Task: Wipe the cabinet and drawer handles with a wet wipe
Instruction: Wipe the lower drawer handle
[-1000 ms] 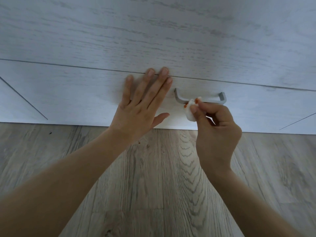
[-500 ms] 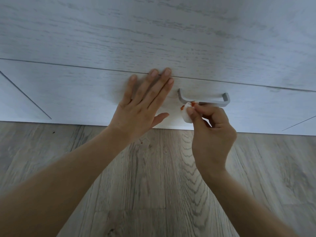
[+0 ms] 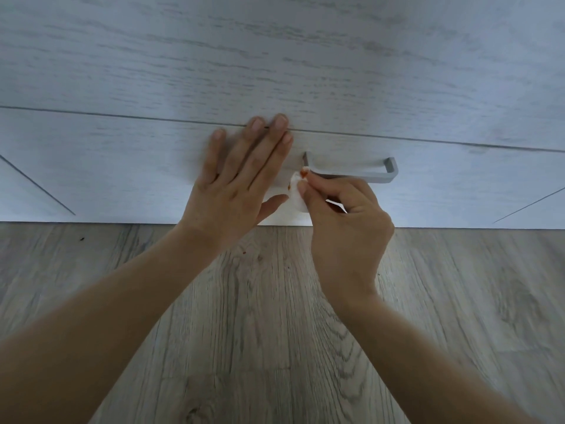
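Observation:
A grey metal drawer handle [image 3: 357, 174] sits on the lowest white wood-grain drawer front [image 3: 122, 166]. My right hand [image 3: 345, 221] pinches a small white wet wipe [image 3: 296, 194] with orange-red stains against the handle's left end. My left hand [image 3: 241, 182] lies flat on the drawer front just left of the handle, fingers spread and pointing up, fingertips reaching the seam above the drawer.
Another white drawer or cabinet front [image 3: 275, 56] fills the view above the seam. Grey wood-look flooring [image 3: 275, 332] runs below the cabinet's base edge, with a few tiny dark and reddish specks on it.
My right hand has slid the wipe leftwards along the handle to its left end. My left hand has stayed flat on the drawer front.

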`<action>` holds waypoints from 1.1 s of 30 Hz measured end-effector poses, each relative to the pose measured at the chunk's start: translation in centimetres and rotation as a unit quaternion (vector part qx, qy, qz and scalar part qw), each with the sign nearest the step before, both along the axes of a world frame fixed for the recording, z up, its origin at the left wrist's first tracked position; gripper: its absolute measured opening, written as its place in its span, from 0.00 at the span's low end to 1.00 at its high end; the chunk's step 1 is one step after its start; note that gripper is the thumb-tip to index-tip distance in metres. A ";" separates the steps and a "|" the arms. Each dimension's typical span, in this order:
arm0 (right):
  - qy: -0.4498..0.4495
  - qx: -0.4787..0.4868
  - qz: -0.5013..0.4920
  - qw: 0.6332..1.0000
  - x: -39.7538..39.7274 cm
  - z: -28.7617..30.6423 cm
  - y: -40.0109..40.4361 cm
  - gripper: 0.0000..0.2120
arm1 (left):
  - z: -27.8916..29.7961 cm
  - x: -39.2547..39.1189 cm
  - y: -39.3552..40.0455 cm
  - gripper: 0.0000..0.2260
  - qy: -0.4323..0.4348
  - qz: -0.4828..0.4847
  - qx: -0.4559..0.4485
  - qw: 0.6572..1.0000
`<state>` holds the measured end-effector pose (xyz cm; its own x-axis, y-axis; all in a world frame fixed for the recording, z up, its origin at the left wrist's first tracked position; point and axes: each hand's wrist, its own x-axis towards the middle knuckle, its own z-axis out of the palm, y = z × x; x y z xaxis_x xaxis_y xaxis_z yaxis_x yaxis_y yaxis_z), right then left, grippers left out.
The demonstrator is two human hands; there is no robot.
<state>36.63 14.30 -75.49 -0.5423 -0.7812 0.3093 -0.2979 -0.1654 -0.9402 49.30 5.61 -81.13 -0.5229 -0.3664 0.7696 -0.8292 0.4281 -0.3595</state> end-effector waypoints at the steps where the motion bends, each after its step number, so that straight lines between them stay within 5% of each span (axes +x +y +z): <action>1: -0.010 0.004 -0.006 1.000 -0.3 0.1 0.2 0.05 | 0.1 0.1 0.1 0.35 -0.006 0.003 0.001 1.000; 11: -0.021 0.033 -0.127 0.991 -5.7 2.6 1.5 0.07 | 2.9 1.4 2.5 0.34 -0.076 0.033 0.073 0.994; 17: 0.075 0.123 -0.022 0.989 -5.8 9.7 0.3 0.06 | 9.4 2.4 5.7 0.32 -0.148 0.032 0.205 0.967; 26: 0.278 0.293 0.123 0.906 -2.3 30.0 3.3 0.07 | 31.4 3.8 10.6 0.30 -0.152 0.121 0.474 0.859; 33: 0.320 0.297 0.142 0.888 1.6 52.7 4.6 0.06 | 54.7 7.3 12.0 0.30 -0.120 0.131 0.495 0.850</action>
<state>38.19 18.91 -22.77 -0.1577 -0.9871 -0.0288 -0.8288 0.1482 -0.5395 56.58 17.64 -26.42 -0.4218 -0.9010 -0.1015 -0.8965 0.4312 -0.1016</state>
